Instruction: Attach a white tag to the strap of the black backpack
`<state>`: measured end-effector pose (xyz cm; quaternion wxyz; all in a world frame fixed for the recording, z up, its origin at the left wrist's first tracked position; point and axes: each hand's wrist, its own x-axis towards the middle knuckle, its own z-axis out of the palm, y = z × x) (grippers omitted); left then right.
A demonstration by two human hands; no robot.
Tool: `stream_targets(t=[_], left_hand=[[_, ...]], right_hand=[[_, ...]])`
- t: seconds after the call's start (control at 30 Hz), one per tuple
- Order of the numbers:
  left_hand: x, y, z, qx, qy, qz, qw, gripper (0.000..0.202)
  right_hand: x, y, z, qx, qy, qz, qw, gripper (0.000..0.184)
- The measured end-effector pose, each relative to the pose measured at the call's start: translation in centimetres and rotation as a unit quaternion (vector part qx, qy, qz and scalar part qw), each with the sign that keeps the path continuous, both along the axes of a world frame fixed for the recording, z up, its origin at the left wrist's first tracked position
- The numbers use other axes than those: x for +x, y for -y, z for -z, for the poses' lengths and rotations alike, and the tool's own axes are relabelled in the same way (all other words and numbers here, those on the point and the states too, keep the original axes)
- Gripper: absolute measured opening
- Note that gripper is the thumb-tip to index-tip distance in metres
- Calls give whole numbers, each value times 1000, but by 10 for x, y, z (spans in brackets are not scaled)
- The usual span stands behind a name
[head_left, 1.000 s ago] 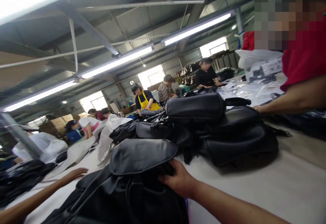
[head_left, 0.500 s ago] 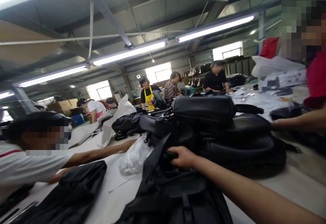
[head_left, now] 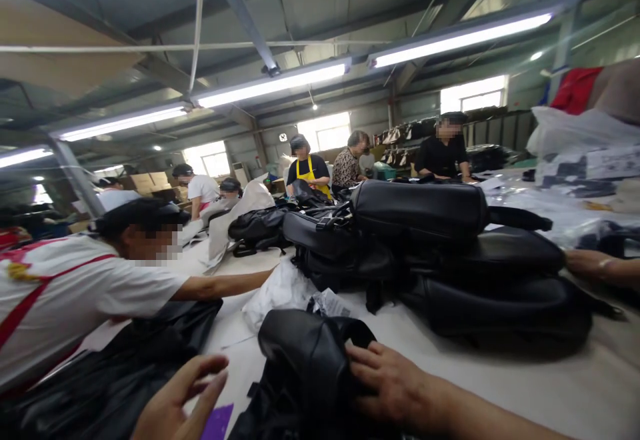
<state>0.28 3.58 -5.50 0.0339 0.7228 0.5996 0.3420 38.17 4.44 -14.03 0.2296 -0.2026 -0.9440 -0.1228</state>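
Observation:
A black leather-like bag [head_left: 313,360] lies at the front of the table, its lower part cut off by the picture edge. My right hand [head_left: 393,380] is closed on its right side, fingers hooked at the opening's edge and partly hidden there. To the left of the bag, my left hand [head_left: 183,397] is raised with thumb and fingers apart, holding nothing visible. A small purple piece [head_left: 219,421] shows just behind it; what it is, I cannot tell. Behind the bag sit a crumpled white plastic bag [head_left: 280,290] and a clear wrapper [head_left: 330,303].
Stacked black bags [head_left: 420,213] fill the table's middle right. A co-worker in a white shirt [head_left: 100,293] leans in from the left, one arm stretched to the white plastic. Another person's hand [head_left: 593,263] touches the stack at right. Black material [head_left: 125,353] lies at left.
The front bag has shifted toward me and tipped, showing its smooth rounded end. My right hand has come lower and closer. My left hand has entered view. The left co-worker leans further in.

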Motion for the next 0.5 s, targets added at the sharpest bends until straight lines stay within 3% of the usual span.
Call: stream_targets(t=[0.13, 0.23, 0.37, 0.5], left_hand=[[44, -52, -12, 5, -23, 178, 984, 40], [70, -71, -3, -44, -52, 253, 965, 38], [82, -58, 30, -106, -55, 327, 937, 27], [75, -28, 53, -107, -41, 333, 936, 16]], right_hand=[[-10, 12, -13, 18, -5, -18, 1000, 17], [-12, 14, -11, 17, -20, -27, 999, 17], [-6, 8, 4, 16, -24, -1, 1000, 19], [1, 2, 20, -35, -32, 55, 997, 15]])
